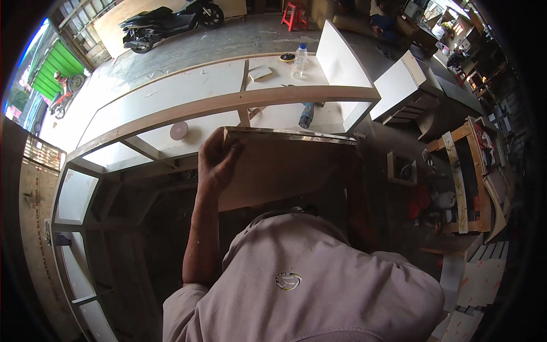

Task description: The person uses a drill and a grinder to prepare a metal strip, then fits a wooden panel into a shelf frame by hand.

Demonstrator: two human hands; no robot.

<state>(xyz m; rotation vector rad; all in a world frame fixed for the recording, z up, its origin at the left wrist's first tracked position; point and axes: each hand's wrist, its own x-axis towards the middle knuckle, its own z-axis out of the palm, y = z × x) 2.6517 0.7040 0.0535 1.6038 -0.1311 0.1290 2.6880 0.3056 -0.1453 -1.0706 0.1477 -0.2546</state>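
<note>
A flat board (279,165) with a pale, partly shiny upper edge is held up in front of my chest. My left hand (215,159) grips its left edge near the upper corner, with the thumb lying over the board's face. At the opposite edge, my right hand (353,162) is in deep shadow, closed around the board's side; its fingers barely show. Just beyond the board runs the wooden rail (228,104) of a large white cabinet frame. Inside the frame lie a teal power drill (307,114) and a round brownish disc (179,130).
A clear plastic bottle (299,61), a round black-and-yellow item (287,57) and a small white block (260,72) rest on the cabinet. White drawer units (407,88) stand to the right, near a wooden frame (456,182). Farther off are a black motorbike (168,25) and a red stool (294,16).
</note>
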